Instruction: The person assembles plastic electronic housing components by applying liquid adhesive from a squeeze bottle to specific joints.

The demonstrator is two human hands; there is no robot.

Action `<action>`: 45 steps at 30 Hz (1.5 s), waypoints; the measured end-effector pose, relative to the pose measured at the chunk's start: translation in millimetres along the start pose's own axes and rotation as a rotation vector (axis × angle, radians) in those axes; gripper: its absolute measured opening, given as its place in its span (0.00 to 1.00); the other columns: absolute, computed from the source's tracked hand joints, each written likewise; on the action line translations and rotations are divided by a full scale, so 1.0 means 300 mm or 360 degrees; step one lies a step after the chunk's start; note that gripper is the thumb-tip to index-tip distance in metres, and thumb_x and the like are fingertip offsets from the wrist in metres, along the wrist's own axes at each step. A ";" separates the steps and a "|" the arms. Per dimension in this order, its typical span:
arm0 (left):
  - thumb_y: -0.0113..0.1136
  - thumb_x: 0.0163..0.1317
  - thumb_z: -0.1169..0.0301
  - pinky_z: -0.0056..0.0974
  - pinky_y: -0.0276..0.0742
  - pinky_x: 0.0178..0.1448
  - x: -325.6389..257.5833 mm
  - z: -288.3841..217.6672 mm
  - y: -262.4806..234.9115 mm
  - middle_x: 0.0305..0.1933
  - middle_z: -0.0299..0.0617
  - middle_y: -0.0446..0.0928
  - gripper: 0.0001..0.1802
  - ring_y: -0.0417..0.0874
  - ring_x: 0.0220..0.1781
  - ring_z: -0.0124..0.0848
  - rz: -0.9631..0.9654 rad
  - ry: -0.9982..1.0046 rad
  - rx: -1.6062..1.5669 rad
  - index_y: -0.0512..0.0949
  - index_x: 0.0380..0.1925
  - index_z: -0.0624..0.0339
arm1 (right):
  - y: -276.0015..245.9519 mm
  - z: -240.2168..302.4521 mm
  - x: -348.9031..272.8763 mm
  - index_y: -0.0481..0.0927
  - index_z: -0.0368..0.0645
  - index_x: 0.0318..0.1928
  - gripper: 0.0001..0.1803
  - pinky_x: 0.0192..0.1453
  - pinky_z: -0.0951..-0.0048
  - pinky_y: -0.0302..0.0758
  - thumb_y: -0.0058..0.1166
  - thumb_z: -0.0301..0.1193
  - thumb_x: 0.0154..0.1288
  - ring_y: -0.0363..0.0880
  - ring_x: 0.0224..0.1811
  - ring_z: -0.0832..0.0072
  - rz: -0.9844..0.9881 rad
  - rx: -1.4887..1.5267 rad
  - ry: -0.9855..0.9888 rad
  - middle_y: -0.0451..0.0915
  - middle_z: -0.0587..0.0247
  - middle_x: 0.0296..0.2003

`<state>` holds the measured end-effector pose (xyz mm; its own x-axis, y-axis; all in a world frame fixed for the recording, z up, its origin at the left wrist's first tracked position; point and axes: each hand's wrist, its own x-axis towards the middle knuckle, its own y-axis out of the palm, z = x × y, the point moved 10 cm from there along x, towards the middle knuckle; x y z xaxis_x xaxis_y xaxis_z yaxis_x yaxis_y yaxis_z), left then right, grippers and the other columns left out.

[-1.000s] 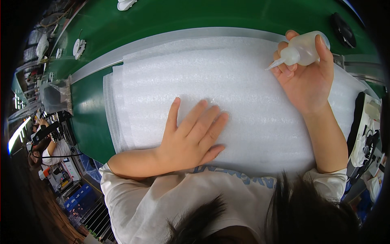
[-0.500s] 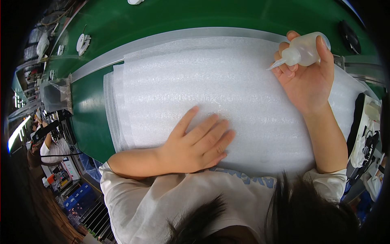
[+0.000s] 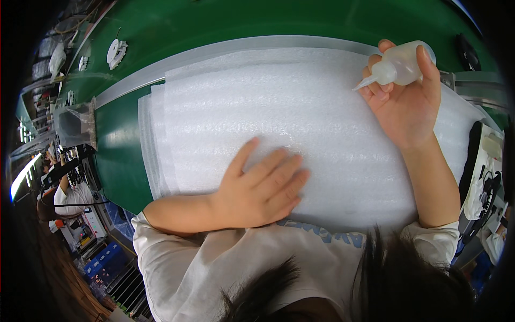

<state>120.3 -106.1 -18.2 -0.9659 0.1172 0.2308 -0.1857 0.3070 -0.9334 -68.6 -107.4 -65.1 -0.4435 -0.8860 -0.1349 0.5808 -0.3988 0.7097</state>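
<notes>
A stack of white foam sheets [image 3: 300, 107] lies across the green work surface [image 3: 177, 27]. My left hand [image 3: 263, 188] rests flat on the near part of the top sheet, fingers spread and pointing right. My right hand [image 3: 402, 102] is raised over the sheets' right end and grips a small translucent squeeze bottle [image 3: 399, 64], its thin nozzle pointing left and slightly down toward the foam.
A grey strip [image 3: 225, 48] runs along the sheets' far edge. A white round part [image 3: 115, 52] lies on the green surface at the far left. A clear bag [image 3: 75, 124] stands at the left edge. Dark tools and cables [image 3: 480, 172] lie to the right.
My left hand has slid toward me along the foam, from the middle of the sheet to its near edge. The right hand with the bottle has stayed in place.
</notes>
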 end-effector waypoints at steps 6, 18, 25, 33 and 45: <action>0.59 0.46 0.61 0.50 0.61 0.59 0.000 0.017 0.001 0.50 0.45 0.72 0.22 0.72 0.49 0.40 0.0035 -0.0063 0.0035 0.76 0.43 0.56 | 0.016 0.004 0.003 0.70 0.44 0.40 0.24 0.32 0.81 0.56 0.37 0.52 0.61 0.57 0.21 0.82 0.0024 0.0018 -0.0002 0.63 0.71 0.18; 0.56 0.49 0.61 0.47 0.63 0.58 0.011 0.046 0.004 0.53 0.47 0.70 0.24 0.71 0.50 0.41 0.0123 -0.0123 0.0088 0.74 0.47 0.56 | 0.015 -0.002 -0.006 0.69 0.43 0.39 0.23 0.33 0.81 0.57 0.38 0.51 0.61 0.58 0.21 0.82 0.0024 0.0054 -0.0005 0.63 0.71 0.17; 0.57 0.48 0.61 0.46 0.64 0.56 0.008 0.046 -0.008 0.51 0.47 0.72 0.23 0.72 0.48 0.40 0.0063 -0.0125 0.0102 0.75 0.45 0.57 | -0.013 0.007 -0.004 0.68 0.42 0.39 0.23 0.33 0.81 0.57 0.40 0.51 0.60 0.60 0.21 0.82 -0.0196 -0.0013 -0.0033 0.65 0.70 0.17; 0.58 0.47 0.61 0.47 0.65 0.55 0.010 0.010 -0.014 0.49 0.45 0.73 0.21 0.73 0.47 0.40 0.0048 -0.0038 0.0100 0.77 0.42 0.57 | -0.007 0.017 0.004 0.75 0.45 0.32 0.14 0.28 0.73 0.66 0.45 0.42 0.61 0.70 0.22 0.76 -0.0028 0.0205 -0.0087 0.76 0.67 0.31; 0.62 0.44 0.71 0.39 0.72 0.43 0.077 0.289 -0.234 0.41 0.48 0.77 0.19 0.77 0.40 0.40 -0.0078 -0.0240 -0.0050 0.76 0.40 0.62 | -0.034 -0.019 0.002 0.72 0.44 0.32 0.14 0.28 0.73 0.65 0.50 0.42 0.58 0.70 0.22 0.75 -0.0245 0.0282 -0.0009 0.74 0.65 0.31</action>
<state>95.4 -206.8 28.7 -0.9724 -0.0411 0.2295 -0.2297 0.3388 -0.9124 -71.0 -105.3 -76.3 -0.5217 -0.8165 -0.2473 0.3773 -0.4808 0.7915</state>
